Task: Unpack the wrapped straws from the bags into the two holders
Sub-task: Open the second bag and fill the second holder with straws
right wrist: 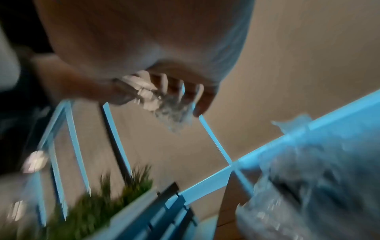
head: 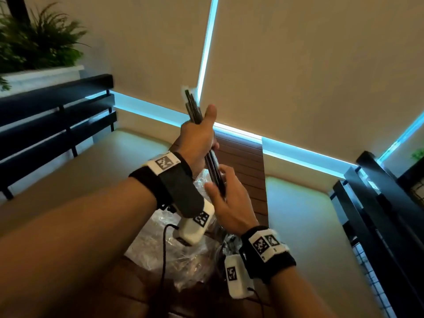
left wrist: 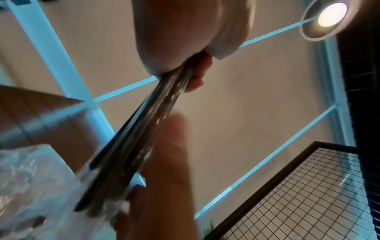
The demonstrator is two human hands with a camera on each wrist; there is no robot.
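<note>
A bundle of dark straws in clear wrappers (head: 193, 106) stands nearly upright in the air above the table. My left hand (head: 197, 138) grips the bundle round its middle, thumb pointing up. My right hand (head: 227, 198) holds the lower end between thumb and fingers. In the left wrist view the straws (left wrist: 144, 138) run down out of my left hand (left wrist: 180, 32), with a blurred right finger beside them. The right wrist view is blurred; there the right hand's fingers (right wrist: 179, 91) curl round the crinkled wrapper ends (right wrist: 168, 104). A crumpled clear bag (head: 172, 249) lies below the hands. No holder is in view.
The bag lies on a brown slatted wooden table (head: 243, 161). A black slatted bench back (head: 57, 111) and a green plant (head: 34, 42) are at the left. A black frame with wire mesh (head: 378, 226) stands at the right. Beige blinds with blue-lit gaps fill the back.
</note>
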